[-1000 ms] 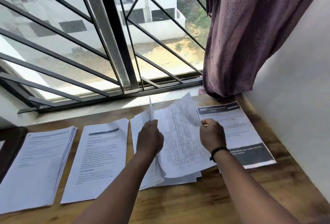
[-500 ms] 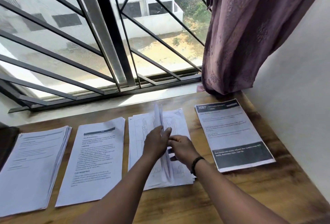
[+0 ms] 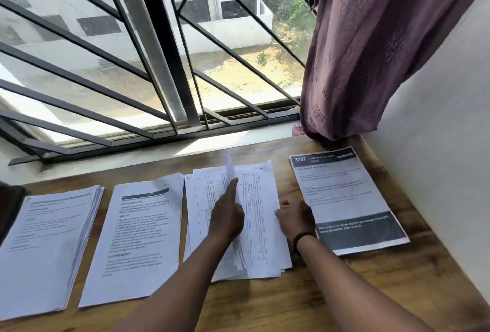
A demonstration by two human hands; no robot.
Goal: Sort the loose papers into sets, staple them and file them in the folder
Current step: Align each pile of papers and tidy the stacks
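On the wooden desk [image 3: 331, 302] under the barred window [image 3: 148, 66], the left hand [image 3: 225, 215] is lying over the third pile of loose papers [image 3: 259, 199], its fingers [image 3: 233, 186] held straight and pressed together, pointing toward the sill, and propping a lifted sheet [image 3: 230, 172] that is standing on edge against them. Whether the thumb is pinching that sheet I cannot tell. The right hand [image 3: 295, 213] is resting at the pile's right edge, its fingers curled under and mostly hidden, seemingly gripping the page edges.

To my eye the person is leafing through this pile to sort it. Doing it well means freeing one sheet at a time, the flat left hand pinning the rest so nothing is sliding.

The pile is lying with its long axis running from the person to the window, its table lines running the same way. It is sitting between a printed task sheet stack [image 3: 138, 239] and a grey-banded notice [image 3: 347, 199]; another stack [image 3: 50, 247] is farthest left.
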